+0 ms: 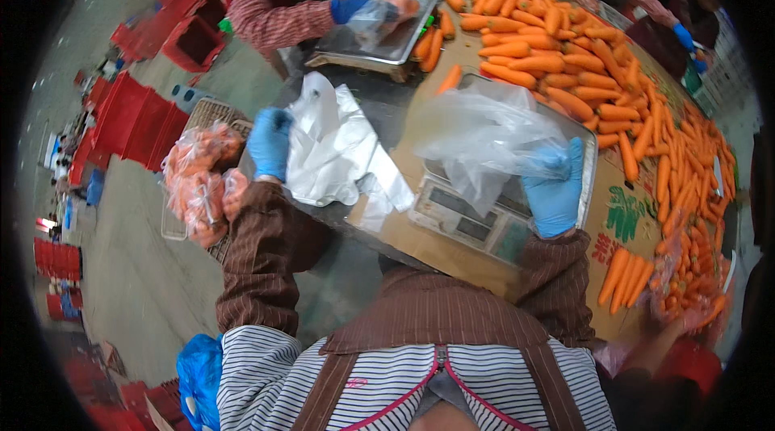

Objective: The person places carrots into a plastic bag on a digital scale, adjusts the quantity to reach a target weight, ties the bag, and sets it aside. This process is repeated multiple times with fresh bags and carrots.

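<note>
My right hand (552, 195), in a blue glove, grips a clear plastic bag (478, 134). Its fingers show through the film and the thumb points up outside it. The bag spreads, partly blurred, over the metal pan of a weighing scale (587, 180), whose display panel (469, 216) faces me. My left hand (269, 143), also gloved in blue, has curled fingers at the left edge of a stack of white plastic bags (336, 152). Whether it pinches one of them cannot be seen. The stack lies at the table's left edge.
Loose carrots (545, 62) are heaped at the far right; several (625, 279) lie nearer me on cardboard. Bagged carrots (203, 183) fill a basket (212, 110) at left. Across the table a co-worker's gloved hand (351, 10) holds a bag over another scale (339, 46). Red crates (136, 122) stand on the floor.
</note>
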The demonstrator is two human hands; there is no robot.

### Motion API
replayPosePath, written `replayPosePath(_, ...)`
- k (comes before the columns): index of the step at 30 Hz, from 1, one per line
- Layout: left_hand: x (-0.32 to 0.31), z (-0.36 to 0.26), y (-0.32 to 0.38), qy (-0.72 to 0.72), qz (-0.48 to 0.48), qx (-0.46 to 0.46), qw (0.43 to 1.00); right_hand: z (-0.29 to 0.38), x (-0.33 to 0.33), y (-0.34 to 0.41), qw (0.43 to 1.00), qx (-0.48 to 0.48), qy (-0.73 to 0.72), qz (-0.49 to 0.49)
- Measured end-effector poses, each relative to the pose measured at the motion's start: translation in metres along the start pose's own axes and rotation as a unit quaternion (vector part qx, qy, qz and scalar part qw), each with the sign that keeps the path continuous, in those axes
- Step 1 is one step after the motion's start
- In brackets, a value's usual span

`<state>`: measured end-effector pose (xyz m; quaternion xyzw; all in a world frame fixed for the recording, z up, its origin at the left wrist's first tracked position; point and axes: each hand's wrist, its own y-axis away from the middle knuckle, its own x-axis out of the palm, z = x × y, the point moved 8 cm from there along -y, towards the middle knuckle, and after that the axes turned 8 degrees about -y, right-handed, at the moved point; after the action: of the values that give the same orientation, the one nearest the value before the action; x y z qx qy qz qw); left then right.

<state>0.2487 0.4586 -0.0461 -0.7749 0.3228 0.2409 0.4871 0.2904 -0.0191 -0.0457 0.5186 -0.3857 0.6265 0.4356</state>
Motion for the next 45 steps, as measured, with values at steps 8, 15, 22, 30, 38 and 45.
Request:
replayPosePath(8, 0.029, -0.186, 0.032, 0.225, 0.165, 0.098, 0.955, 0.007, 0.023, 0.018, 0.905, -0.024, 0.42, -0.067)
replayPosePath(15, -0.001, -0.327, 0.03, 0.108, 0.108, 0.338, 0.929, -0.048, 0.061, 0.045, 0.799, 0.266, 0.535, 0.069)
replayPosePath(22, 0.012, -0.336, 0.064, 0.163, 0.376, 0.337, 0.848, 0.064, 0.039, 0.05, 0.814, 0.117, 0.569, 0.006)
replayPosePath(30, 0.025, -0.253, -0.002, 0.512, 0.13, -0.202, 0.825, 0.333, -0.097, 0.042, 0.506, -0.224, 0.749, -0.364)
replayPosePath(38, 0.051, -0.271, 0.012, 0.618, 0.189, -0.296, 0.703, 0.373, -0.197, 0.006, 0.312, -0.034, 0.84, -0.443)
replayPosePath(45, 0.063, -0.295, 0.039, 0.645, 0.305, -0.269, 0.647, 0.309, -0.129, 0.073, 0.901, -0.226, 0.262, -0.263)
